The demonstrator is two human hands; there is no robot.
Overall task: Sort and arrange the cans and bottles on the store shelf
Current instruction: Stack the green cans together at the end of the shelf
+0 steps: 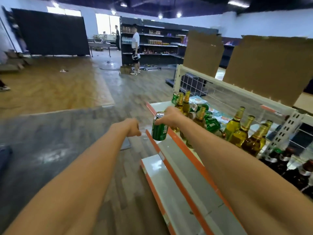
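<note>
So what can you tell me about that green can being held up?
The green can looks like a metal drink can, with glossy green sides, white lettering too blurred to read, and a silver top. It is nearly upright, leaning a little, in the air by the front edge of the shelf. The right hand grips its upper part; nothing else touches it.

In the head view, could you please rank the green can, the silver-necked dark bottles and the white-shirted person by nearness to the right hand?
1. Green metal can: gripped in the right hand.
2. Silver-necked dark glass bottles: on the shelf, further right.
3. White-shirted person: far off, by the dark shelving.
</note>
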